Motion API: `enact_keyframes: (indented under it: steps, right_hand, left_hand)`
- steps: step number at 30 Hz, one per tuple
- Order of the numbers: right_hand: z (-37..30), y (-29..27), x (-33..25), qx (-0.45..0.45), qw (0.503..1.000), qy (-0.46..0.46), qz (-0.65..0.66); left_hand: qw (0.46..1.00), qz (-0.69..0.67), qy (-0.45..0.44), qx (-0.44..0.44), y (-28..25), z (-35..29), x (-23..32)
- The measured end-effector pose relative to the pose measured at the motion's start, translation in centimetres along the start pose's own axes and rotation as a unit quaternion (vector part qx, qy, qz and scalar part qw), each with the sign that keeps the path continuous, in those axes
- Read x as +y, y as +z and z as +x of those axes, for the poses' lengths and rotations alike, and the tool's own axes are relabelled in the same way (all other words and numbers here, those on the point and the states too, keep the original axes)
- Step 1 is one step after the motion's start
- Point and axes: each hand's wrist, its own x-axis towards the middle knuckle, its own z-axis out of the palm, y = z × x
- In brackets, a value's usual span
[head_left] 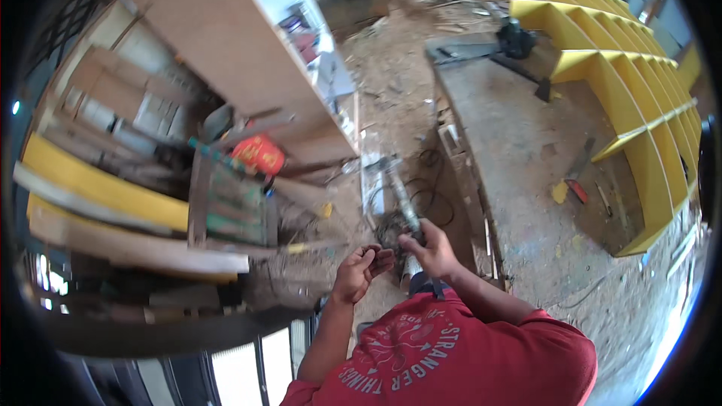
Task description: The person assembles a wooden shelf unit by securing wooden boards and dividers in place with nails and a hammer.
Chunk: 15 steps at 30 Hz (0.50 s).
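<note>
- The hammer (pixel 404 199) is in front of the person's body, its head pointing away over the littered ground.
- The right hand (pixel 435 249) is clasped round its handle, the forearm reaching in from the right.
- The left hand (pixel 364 271) is raised just beside it, fingers curled toward the thumb; whether they pinch something small, I cannot tell.
- A dark cable (pixel 430 210) lies in loops near the hammer.
- The worktable (pixel 511 150) has its long edge just right of the hammer; a red-handled tool (pixel 577 192) lies on top.
- A yellow grid (pixel 594 68) of open-fronted compartments stands along the table's far side.
- A brown-sided cabinet (pixel 248 30) at left bears blurred clutter (pixel 301 36) on its pale surface.
- Between cabinet and table, a strip of dirt floor (pixel 387 83) leads away.
</note>
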Motion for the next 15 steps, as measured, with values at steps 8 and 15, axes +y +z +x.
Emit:
enact_keyframes:
  steps: [8,15]
  right_hand:
    - [8.0,-0.8,-3.9,0.071,0.996,0.002,-0.046]
    - [11.0,-1.9,-5.1,0.348,0.935,0.052,-0.053]
  left_hand:
    - [0.989,0.074,-0.085,-0.098,6.1,17.4,11.1]
    - [0.834,0.423,-0.026,-0.353,18.0,29.2,11.1]
